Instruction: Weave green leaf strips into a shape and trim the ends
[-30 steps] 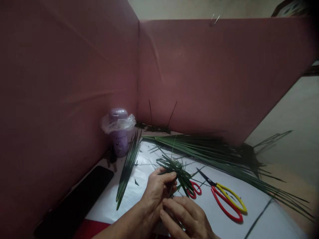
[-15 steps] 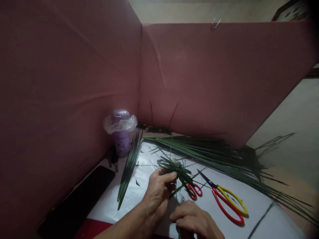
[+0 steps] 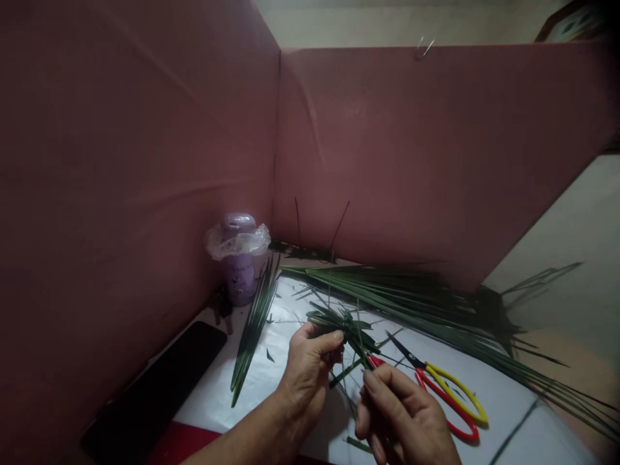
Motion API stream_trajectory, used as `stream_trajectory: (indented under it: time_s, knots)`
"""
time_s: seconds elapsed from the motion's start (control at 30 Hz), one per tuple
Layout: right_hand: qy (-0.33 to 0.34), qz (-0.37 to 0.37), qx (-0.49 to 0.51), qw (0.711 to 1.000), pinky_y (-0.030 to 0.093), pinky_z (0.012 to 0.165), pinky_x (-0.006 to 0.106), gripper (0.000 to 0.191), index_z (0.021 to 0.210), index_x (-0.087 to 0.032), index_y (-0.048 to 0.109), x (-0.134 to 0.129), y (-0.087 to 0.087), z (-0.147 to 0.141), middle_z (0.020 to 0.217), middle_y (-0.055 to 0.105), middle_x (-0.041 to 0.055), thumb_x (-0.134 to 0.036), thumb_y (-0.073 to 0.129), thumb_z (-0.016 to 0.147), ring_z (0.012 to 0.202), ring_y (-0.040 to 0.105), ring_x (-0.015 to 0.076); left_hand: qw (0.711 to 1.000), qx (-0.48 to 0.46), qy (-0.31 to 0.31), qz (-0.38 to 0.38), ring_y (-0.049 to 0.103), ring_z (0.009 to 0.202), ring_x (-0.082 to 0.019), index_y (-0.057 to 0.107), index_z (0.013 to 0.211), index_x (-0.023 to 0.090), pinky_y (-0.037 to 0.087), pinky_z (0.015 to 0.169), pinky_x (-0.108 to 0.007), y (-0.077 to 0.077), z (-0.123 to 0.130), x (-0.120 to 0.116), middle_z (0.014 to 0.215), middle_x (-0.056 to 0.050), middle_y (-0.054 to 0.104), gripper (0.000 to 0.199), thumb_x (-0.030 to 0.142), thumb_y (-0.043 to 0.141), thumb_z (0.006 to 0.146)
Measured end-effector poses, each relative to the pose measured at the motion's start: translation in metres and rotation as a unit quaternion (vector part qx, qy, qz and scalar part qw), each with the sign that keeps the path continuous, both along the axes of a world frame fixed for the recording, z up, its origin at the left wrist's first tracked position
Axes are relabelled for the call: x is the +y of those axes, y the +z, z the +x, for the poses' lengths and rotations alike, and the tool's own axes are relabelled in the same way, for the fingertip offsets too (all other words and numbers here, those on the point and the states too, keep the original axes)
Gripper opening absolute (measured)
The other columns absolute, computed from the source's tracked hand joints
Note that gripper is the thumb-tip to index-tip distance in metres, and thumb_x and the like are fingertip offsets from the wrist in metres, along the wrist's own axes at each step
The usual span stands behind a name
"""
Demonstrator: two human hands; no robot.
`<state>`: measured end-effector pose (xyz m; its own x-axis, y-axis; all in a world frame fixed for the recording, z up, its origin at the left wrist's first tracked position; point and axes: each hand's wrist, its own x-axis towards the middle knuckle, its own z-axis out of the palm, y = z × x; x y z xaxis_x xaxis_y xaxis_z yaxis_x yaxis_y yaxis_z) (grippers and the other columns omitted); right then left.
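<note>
My left hand (image 3: 310, 368) is closed, thumb on top, around a bundle of woven green leaf strips (image 3: 346, 326). Loose ends of the bundle fan out to both sides above the fingers. Close by on the lower right, my right hand (image 3: 404, 413) has its thumb and forefinger pinched together at the end of a thin leaf strip (image 3: 361, 352) that hangs from the bundle. Part of a small pair of red-handled scissors (image 3: 374, 361) shows behind that pinch. Larger scissors with red and yellow handles (image 3: 458, 391) lie just beyond my right hand, their handle partly covered by it.
A long palm frond (image 3: 411, 303) stretches along the back of the white table (image 3: 261, 413). Cut leaves (image 3: 252, 336) lie at left beside a purple tumbler (image 3: 239, 278) with plastic around it. Keys (image 3: 225, 307) and a black flat object (image 3: 159, 387) sit by the pink partition (image 3: 387, 148).
My right hand has risen and moved right, toward the bundle, and now covers most of the small red scissors. My left hand has kept its hold on the bundle.
</note>
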<state>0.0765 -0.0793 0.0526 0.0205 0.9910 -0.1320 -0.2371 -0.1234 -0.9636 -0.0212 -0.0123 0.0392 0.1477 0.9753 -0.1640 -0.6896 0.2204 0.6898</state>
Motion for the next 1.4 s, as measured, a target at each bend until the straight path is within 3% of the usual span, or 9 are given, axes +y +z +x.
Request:
stream_trajectory:
  time_s: [0.2, 0.63, 1.0, 1.4]
  knots:
    - [0.043, -0.036, 0.025, 0.998, 0.019, 0.031, 0.013, 0.038, 0.058, -0.016, 0.046, 0.009, -0.002, 0.011, 0.043, 0.06, 0.0033, -0.047, 0.064, 0.071, 0.026, 0.04, 0.0037, 1.0, -0.011, -0.009, -0.006, 0.048, 0.054, -0.007, 0.058, 0.07, 0.012, 0.037, 0.054, -0.02, -0.002, 0.001, 0.001, 0.064, 0.002, 0.056, 0.015, 0.006, 0.065, 0.059]
    - [0.04, -0.086, 0.046, 0.994, 0.013, 0.029, 0.012, 0.036, 0.06, -0.016, 0.046, 0.01, 0.001, 0.012, 0.045, 0.06, 0.0032, -0.046, 0.063, 0.069, 0.026, 0.037, 0.0027, 1.0, 0.008, -0.02, 0.01, 0.049, 0.055, -0.007, 0.059, 0.074, 0.013, 0.035, 0.054, -0.022, -0.004, 0.001, 0.002, 0.067, 0.0, 0.058, 0.018, 0.008, 0.066, 0.058]
    - [0.061, -0.067, 0.049, 0.995, 0.012, 0.025, 0.011, 0.037, 0.066, -0.016, 0.049, 0.015, -0.01, 0.013, 0.039, 0.056, 0.0005, -0.05, 0.059, 0.073, 0.022, 0.032, 0.0017, 1.0, 0.023, -0.019, 0.009, 0.047, 0.053, -0.009, 0.058, 0.073, 0.014, 0.032, 0.052, -0.023, -0.005, 0.004, -0.001, 0.062, 0.001, 0.056, 0.018, 0.009, 0.066, 0.058]
    - [0.017, -0.066, 0.033, 0.997, 0.012, 0.024, 0.01, 0.033, 0.065, -0.015, 0.049, 0.015, -0.01, 0.01, 0.035, 0.053, -0.001, -0.046, 0.058, 0.074, 0.02, 0.029, 0.0013, 0.999, 0.016, -0.048, 0.004, 0.049, 0.053, -0.009, 0.058, 0.074, 0.015, 0.035, 0.055, -0.023, -0.005, 0.004, -0.003, 0.061, 0.002, 0.057, 0.018, 0.01, 0.066, 0.059]
